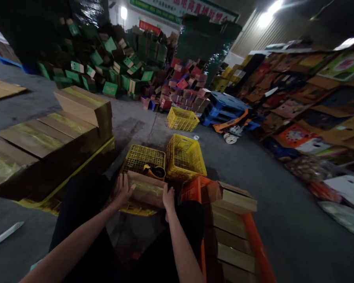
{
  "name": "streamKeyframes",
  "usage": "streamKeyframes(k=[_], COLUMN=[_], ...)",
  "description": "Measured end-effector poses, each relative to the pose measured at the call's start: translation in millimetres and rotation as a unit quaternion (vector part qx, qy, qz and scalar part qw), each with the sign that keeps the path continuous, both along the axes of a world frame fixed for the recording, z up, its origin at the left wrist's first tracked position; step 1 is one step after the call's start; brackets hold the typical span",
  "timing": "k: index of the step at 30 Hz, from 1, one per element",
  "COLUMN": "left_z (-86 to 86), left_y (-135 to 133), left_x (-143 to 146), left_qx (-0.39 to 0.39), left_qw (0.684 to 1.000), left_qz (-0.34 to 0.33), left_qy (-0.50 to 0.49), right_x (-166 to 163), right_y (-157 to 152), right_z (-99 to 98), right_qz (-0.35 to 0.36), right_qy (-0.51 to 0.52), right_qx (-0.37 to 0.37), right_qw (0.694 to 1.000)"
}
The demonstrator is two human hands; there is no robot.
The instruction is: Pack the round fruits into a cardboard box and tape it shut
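Note:
A taped cardboard box point(146, 190) lies in front of my knees, on top of a yellow plastic crate point(140, 154) that seems to be turned upside down. My left hand point(122, 192) grips the box's left end, its thumb reaching over the top. At the opposite end, my right hand point(168, 198) presses against the side with its fingers along the edge. Just behind the box, a yellow and black tape dispenser point(153, 171) rests on the crate. The undersides of both hands are hidden.
To my right, an orange crate point(202, 184) holds several cardboard boxes point(233, 239). On my left, taped boxes point(35, 137) fill a yellow crate point(76, 173). Ahead stand a yellow crate point(185, 155), blue pallets point(224, 104), an orange pallet jack point(231, 124) and heaped green boxes point(110, 88).

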State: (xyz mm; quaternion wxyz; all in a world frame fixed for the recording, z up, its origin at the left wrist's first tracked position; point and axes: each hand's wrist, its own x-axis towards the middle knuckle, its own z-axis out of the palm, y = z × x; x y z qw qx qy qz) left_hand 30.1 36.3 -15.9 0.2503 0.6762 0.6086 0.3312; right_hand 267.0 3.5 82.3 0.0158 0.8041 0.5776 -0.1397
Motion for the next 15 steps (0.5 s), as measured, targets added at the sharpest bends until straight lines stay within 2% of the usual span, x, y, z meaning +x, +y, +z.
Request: streamKeyframes(k=[2,3,4,6,10,15], left_z=[0.7,0.1,-0.9,-4.0,-11.1,-12.7], left_y=[-8.1,-10.9,-12.8,-13.9,-11.3,-6.9], left_x=[4.9,7.7,10.4,15.3,19.5,16.1], left_qx=[0.051,0.082,0.111,0.151,0.164,0.163], left_qw=[0.997,0.992,0.984,0.969,0.954,0.952], left_qz=[-0.047,-0.082,-0.113,-0.165,-0.211,-0.211], left_qy=[0.038,0.056,0.076,0.107,0.138,0.153], right_x=[-9.2,-15.7,-23.3,-40.8,-72.2,-80.1], right_y=[-6.7,-10.7,-14.7,-21.3,-22.7,-14.9], right_z=[-3.4,-6.4,-9.9,-17.5,-29.1,-32.5], right_qz=[-0.012,0.005,0.053,0.132,0.206,0.206], right_qy=[-0.019,-0.021,-0.010,0.027,0.071,0.077], right_qx=[0.042,0.086,0.128,0.159,0.142,0.098], right_qw=[0.999,0.996,0.990,0.978,0.966,0.971])
